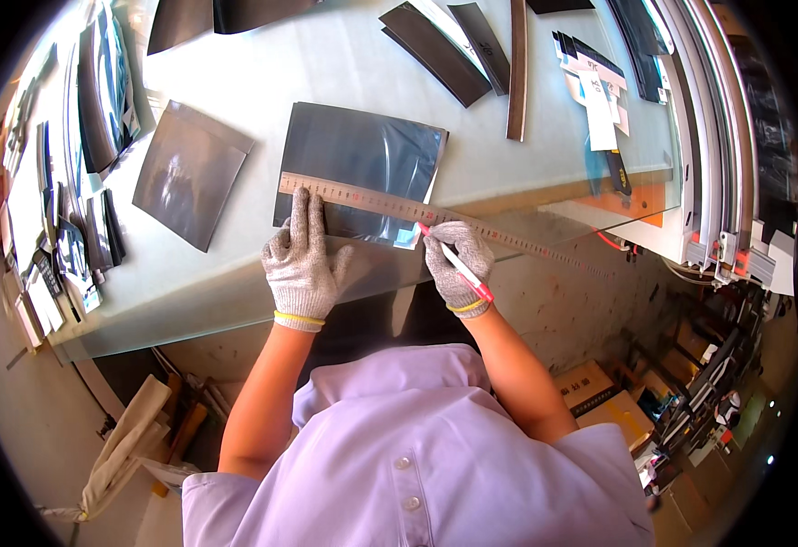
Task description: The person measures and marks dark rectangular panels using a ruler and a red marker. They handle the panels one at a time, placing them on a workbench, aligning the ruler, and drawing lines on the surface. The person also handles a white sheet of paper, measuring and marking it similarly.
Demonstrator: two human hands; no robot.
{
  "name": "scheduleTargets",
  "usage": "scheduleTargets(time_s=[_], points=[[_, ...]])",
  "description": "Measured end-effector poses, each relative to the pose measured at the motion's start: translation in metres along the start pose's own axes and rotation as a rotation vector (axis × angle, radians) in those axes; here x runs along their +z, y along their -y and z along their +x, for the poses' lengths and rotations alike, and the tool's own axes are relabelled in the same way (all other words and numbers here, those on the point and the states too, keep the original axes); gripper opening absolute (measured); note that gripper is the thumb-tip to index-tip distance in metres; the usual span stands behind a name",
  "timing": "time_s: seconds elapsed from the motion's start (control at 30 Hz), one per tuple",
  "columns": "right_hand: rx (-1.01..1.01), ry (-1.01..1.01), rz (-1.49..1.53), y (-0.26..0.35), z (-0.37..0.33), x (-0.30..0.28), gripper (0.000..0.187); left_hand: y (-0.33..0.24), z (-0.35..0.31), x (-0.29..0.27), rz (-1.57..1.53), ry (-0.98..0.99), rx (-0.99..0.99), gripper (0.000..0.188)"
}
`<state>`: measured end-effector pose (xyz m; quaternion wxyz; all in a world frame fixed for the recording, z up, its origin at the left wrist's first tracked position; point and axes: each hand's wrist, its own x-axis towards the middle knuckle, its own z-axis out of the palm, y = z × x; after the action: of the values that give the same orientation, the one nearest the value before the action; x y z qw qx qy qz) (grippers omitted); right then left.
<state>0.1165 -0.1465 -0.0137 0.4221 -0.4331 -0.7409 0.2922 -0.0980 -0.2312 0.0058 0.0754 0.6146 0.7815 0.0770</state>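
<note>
A dark glossy sheet lies on the glass-topped table in front of me. Across its lower part runs a long metal ruler, which slants down to the right and sticks out past the table's edge. My left hand, in a grey knit glove, presses the ruler with outstretched fingers near its left end. In my right hand, also gloved, a red and white marker pen is gripped. Its red tip end is at the sheet's lower right corner, just below the ruler; whether it touches cannot be made out.
Left of the sheet lies another brownish sheet. Dark strips lie at the back, and a yellow-black cutter knife at the right. Stacked strips line the left side. Metal rails border the right; a cardboard box stands below.
</note>
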Motion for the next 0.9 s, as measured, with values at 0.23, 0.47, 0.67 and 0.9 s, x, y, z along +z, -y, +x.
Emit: scheduleTargets(time_s=[0.23,0.47,0.67,0.9], points=[[-0.059,0.031,-0.012,-0.005,0.0,0.003,0.016,-0.001,0.002,-0.002,-0.016,0.003,-0.002,0.089],[-0.057,0.048,-0.035,-0.006,0.0,0.003,0.015,0.0,0.002,-0.002,-0.023,-0.009,0.009,0.088],[0.051,0.052,0.021,0.005,0.002,-0.005,0.012,0.0,0.003,-0.002,-0.016,0.0,0.005,0.088],[-0.003,0.032,-0.397,-0.04,-0.017,-0.087,0.024,0.001,-0.001,-0.001,-0.034,-0.011,0.003,0.091]])
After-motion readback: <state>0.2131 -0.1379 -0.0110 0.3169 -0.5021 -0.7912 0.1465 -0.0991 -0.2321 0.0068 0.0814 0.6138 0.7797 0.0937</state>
